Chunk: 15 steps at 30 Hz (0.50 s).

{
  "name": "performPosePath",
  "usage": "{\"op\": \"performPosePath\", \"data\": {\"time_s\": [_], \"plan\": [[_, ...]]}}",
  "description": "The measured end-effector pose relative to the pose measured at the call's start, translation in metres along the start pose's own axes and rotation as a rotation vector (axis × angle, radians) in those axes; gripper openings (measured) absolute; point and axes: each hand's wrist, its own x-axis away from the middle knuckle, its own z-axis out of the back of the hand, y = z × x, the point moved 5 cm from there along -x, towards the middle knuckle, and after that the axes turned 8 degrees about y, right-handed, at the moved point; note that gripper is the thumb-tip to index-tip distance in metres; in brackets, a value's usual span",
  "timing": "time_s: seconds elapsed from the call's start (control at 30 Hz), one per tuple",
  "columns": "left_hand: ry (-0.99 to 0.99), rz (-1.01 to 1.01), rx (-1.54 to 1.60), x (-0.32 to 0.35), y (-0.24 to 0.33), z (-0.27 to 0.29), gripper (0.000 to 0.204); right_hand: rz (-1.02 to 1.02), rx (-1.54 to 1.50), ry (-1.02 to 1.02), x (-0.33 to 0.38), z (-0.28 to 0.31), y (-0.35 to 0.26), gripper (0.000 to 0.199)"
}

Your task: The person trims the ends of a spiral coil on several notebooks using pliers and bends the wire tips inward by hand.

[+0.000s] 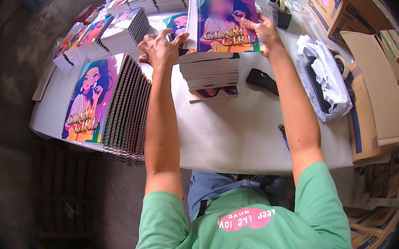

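A spiral notebook (pixel 227 23) with a purple illustrated cover is raised above the table. My right hand (pixel 266 33) grips its right edge, fingers closed on the cover. To the left of its spiral binding is my left hand (pixel 160 50), fingers spread apart with nothing visibly held in them. Under the raised notebook stands a stack of books or page blocks (pixel 210 72), its white page edges facing me. At the near left rises a tall stack of spiral notebooks (pixel 88 98) with a similar cover, their black bindings showing on the right side.
More piles of illustrated notebooks (pixel 127 24) fill the far left of the table. A black object (pixel 262 80) lies right of the middle stack. On the right are a plastic-wrapped bundle (pixel 327 84) and an open cardboard box (pixel 375 99). A tape dispenser (pixel 282 17) sits at the back.
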Motion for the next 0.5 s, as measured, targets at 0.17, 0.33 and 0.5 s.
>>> {"op": "performPosePath", "data": {"time_s": [0.17,0.33,0.5], "plan": [[-0.056,0.213,1.426,0.052,0.035,0.04,0.073,0.156,-0.452,0.108,0.076,-0.003,-0.03,0.034],[-0.01,0.387,1.828,0.146,0.073,0.062,0.03,0.119,-0.598,0.126,0.175,-0.015,-0.007,0.048],[-0.189,0.184,1.343,0.175,0.012,0.079,0.016,0.23,-0.245,-0.181,0.188,0.07,-0.019,0.07]]}}
